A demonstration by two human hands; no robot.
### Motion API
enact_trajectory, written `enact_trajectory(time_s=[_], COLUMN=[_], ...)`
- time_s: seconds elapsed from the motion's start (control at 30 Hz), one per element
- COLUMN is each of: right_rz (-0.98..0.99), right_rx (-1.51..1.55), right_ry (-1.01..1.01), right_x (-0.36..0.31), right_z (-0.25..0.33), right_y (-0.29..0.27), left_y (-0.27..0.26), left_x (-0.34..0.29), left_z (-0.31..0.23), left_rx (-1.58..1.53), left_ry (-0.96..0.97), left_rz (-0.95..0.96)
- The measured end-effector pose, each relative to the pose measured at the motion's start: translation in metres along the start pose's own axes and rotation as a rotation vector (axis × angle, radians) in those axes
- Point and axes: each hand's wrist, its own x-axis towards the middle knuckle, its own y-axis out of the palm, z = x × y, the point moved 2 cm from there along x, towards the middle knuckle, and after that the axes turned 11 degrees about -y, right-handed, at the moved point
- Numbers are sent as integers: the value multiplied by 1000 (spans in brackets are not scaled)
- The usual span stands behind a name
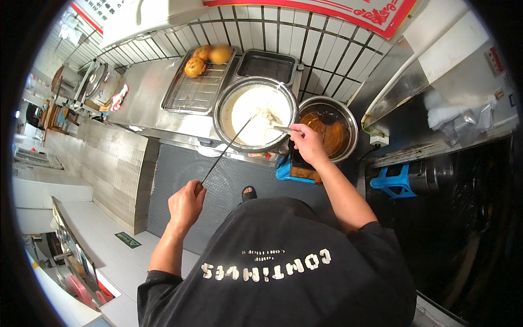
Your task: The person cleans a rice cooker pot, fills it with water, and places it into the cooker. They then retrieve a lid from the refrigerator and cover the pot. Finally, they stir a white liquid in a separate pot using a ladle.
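My left hand (187, 204) is closed round the lower end of a long thin dark rod (222, 157). The rod slants up to the right, its far end over or in a round pot (219, 121) of thick white batter (248, 111). From the right, my right hand (309, 143) grips the handle of a metal utensil (281, 129). The utensil's working end lies among batter-coated matter (267, 116) near the rod's tip, so its shape is hidden. Whether the two tools touch, I cannot tell.
Right of the batter stands a steel pot of brown oil (333, 129). Several golden fried balls (194, 67) sit on a wire rack (190, 95) at the back left, beside a black tray (267, 64). A blue stand (393, 181) is at the right.
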Motion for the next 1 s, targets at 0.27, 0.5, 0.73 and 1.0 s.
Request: enact_trajectory(time_s=[0.27,0.5,0.73,1.0], right_rz=[-52,38,224,277], right_rx=[-490,-994,-1130,-1041], right_ry=[-262,-787,-791,-645], right_x=[-7,15,60,69], right_z=[16,78,87,67], right_y=[-8,18,42,44], left_y=[-15,-33,-36,-25], left_x=[-7,-9,-13,-14], left_z=[4,4,13,24], left_rx=[4,-69,-156,-225], left_ry=[44,29,-10,-5], left_rz=[-132,-182,-112,-136])
